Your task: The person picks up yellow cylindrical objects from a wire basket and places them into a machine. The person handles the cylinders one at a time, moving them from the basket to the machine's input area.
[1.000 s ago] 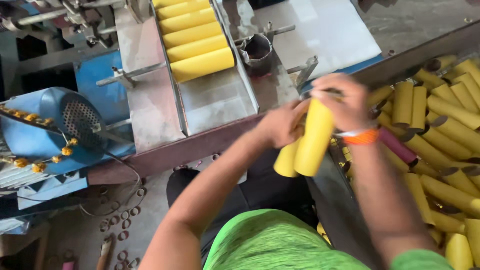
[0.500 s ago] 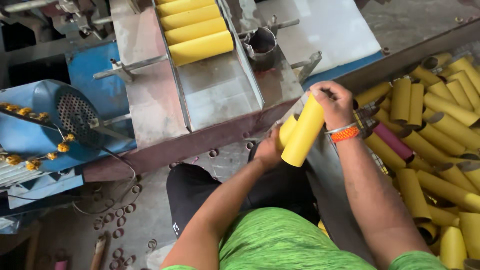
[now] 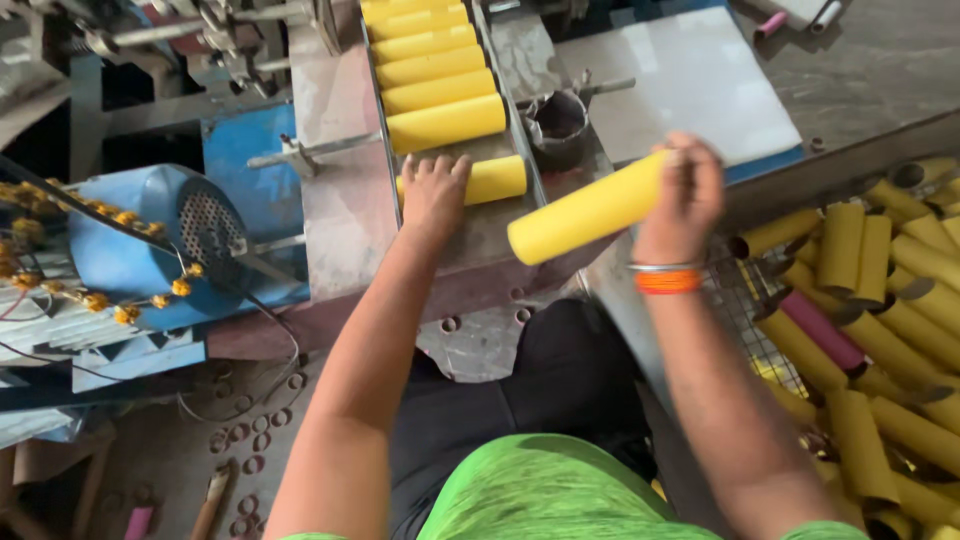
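One yellow tube (image 3: 478,181) is pressed flat in the metal tray (image 3: 500,235) under the open left hand (image 3: 433,190) — another tube (image 3: 585,212) is gripped by the right hand (image 3: 685,195), best kept level, squared to the row.

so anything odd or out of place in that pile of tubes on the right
One pink tube lies among the mustard-yellow tubes in the heap, the only one of that colour there. The heap itself is jumbled, tubes pointing every way.

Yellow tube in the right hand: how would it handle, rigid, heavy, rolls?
The yellow tube is probably stiff: gripped at one end by the right hand, it sticks out straight. Likely light, since the pile tubes look hollow. Round, so apt to roll.
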